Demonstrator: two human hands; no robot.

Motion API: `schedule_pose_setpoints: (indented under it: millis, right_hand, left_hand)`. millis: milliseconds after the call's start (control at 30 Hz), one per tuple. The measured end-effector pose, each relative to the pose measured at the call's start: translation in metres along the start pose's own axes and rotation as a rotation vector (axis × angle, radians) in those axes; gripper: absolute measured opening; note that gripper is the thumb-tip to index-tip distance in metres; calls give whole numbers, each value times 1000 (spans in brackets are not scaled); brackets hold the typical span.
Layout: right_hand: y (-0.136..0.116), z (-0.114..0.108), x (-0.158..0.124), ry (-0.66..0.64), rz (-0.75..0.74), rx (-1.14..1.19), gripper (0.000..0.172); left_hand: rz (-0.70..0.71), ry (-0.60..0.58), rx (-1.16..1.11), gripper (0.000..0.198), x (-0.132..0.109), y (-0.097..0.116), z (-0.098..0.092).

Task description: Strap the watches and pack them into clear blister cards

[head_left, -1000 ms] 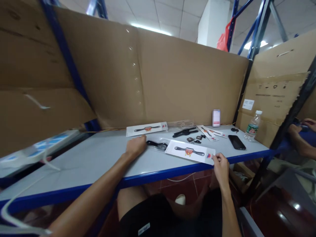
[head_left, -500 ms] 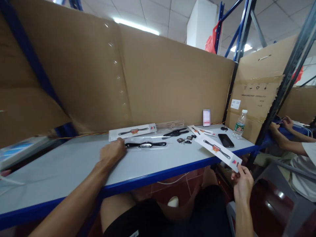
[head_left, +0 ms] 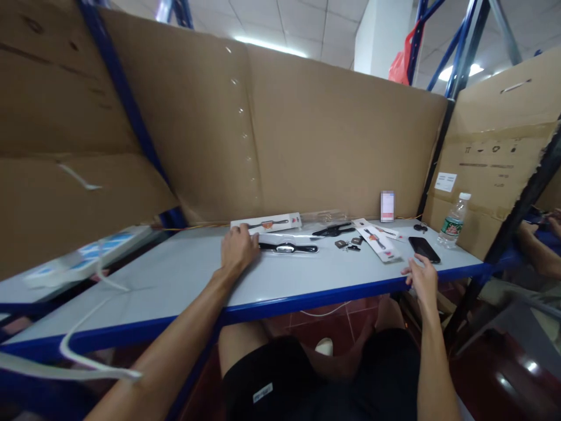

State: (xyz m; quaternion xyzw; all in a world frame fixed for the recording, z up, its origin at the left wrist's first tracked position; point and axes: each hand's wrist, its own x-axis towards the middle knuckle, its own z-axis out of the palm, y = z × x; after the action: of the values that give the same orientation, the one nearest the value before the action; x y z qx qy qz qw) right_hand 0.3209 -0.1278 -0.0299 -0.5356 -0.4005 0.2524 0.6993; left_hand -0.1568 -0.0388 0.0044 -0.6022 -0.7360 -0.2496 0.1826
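Observation:
My left hand [head_left: 239, 248] rests at the left end of a flat white package [head_left: 267, 223] printed with a watch picture; its fingers are bent but spread, and it covers that corner. Just right of the hand lies a black smart watch [head_left: 287, 248] in a clear plastic tray, whose left end is partly hidden. My right hand [head_left: 423, 276] hovers over the table's front edge with fingers apart, holding nothing. Nearest to it are a second printed white package [head_left: 377, 241], lying slanted, and a black phone [head_left: 424, 249].
Black straps [head_left: 333, 230] and small dark parts [head_left: 349, 244] lie mid-table. A propped lit phone [head_left: 387, 206], a water bottle [head_left: 453, 221] and cardboard walls [head_left: 342, 134] border it. White cables [head_left: 83, 345] and a power strip [head_left: 92, 256] are at left; another person's arm [head_left: 541, 251] is far right.
My right hand has let go of the printed package, which lies farther back on the table. My left hand has shifted forward onto the other package's left end. The view has turned left.

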Motion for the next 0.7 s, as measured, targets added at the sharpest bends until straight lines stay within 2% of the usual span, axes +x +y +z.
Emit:
schedule_pose_setpoints:
  millis: [67, 167, 267, 433, 567, 700]
  right_hand:
    - [5, -11, -15, 40, -43, 6, 69]
    - [16, -20, -37, 51, -30, 48, 61]
    - [23, -20, -51, -19, 13, 36, 57]
    - [28, -15, -75, -105, 45, 25, 53]
    - [32, -13, -92, -179, 58, -13, 52]
    - [28, -8, -96, -202, 69, -33, 54]
  left_hand:
    - [179, -14, -50, 45, -3, 8, -4]
    - [483, -131, -92, 38, -10, 23, -7]
    - [607, -219, -72, 44, -17, 32, -3]
    - [604, -223, -16, 50, -16, 29, 9]
    - [527, -205, -10, 49, -10, 24, 14]
    - [448, -186, 8, 51, -8, 24, 15]
